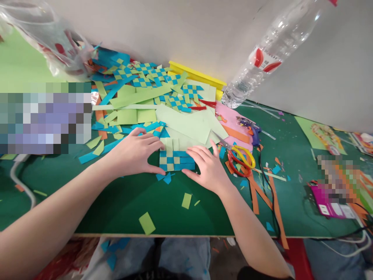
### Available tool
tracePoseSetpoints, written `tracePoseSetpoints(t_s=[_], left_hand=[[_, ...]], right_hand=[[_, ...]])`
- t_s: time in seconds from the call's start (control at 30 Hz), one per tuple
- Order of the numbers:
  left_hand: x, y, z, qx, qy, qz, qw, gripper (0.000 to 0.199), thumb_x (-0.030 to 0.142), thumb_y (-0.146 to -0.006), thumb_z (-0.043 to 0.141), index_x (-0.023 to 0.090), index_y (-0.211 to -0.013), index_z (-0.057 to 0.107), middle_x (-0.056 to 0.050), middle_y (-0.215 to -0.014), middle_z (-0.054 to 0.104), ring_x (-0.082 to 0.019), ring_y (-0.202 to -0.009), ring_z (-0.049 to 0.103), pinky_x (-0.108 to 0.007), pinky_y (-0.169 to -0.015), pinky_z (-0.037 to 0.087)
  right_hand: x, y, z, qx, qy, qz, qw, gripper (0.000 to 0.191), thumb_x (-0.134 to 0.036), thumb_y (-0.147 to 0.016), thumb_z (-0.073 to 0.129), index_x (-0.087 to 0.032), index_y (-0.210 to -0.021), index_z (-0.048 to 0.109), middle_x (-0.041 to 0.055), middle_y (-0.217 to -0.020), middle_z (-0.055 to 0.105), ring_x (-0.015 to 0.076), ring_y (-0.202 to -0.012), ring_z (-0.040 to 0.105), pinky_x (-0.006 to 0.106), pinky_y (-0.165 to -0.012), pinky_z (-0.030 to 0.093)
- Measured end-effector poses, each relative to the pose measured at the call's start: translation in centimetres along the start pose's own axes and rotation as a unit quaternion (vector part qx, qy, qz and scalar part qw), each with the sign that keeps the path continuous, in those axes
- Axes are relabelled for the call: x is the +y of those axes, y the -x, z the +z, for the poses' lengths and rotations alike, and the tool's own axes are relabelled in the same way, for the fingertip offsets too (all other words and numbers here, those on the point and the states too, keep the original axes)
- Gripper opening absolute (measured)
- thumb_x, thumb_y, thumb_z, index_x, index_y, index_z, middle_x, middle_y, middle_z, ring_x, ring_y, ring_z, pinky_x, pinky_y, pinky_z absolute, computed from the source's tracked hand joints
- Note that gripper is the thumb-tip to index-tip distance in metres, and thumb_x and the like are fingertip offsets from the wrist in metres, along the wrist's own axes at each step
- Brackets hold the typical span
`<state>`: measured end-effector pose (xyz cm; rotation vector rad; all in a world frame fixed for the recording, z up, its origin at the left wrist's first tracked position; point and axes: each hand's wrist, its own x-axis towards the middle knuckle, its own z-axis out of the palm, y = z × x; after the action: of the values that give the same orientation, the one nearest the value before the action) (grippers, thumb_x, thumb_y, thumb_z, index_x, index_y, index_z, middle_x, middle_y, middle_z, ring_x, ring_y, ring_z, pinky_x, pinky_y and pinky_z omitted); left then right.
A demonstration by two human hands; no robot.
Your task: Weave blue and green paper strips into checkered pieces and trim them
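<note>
A small woven piece of blue and pale green paper strips [170, 160] lies flat on the green table between my hands. My left hand [135, 151] is at its left edge, thumb and fingers apart, fingertips touching the edge. On the right side, my right hand [205, 165] rests its fingertips on the blue strips, thumb spread from the fingers. Pale green strips stick up from the top of the weave. Scissors with red and yellow handles [243, 157] lie just right of my right hand.
Woven paper pieces [190, 93] and loose strips are heaped behind my hands. A plastic bottle [262, 58] stands at the back right, a plastic cup [55, 42] at the back left. A black cable [269, 184] and orange strips [276, 210] lie to the right, by the table's front edge.
</note>
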<state>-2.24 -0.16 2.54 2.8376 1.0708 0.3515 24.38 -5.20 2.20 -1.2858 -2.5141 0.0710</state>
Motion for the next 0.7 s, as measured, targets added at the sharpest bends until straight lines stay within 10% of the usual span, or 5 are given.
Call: tracePoseSetpoints(t_s=[0.7], left_hand=[[-1.4,0.1,0.5,0.043,-0.069,0.029,0.996,0.023,0.036,-0.095,0.046,0.023,-0.106,0.06,-0.005,-0.107,0.07,-0.024,-0.098,0.065,-0.043,-0.096,0.039]], right_hand=[[0.3,0.1,-0.2,0.007,0.002,0.018,1.0,0.041,-0.044,-0.097,0.041,-0.018,-0.126,0.053,0.007,-0.117,0.067,0.0206,-0.114,0.058,0.055,-0.12,0.01]])
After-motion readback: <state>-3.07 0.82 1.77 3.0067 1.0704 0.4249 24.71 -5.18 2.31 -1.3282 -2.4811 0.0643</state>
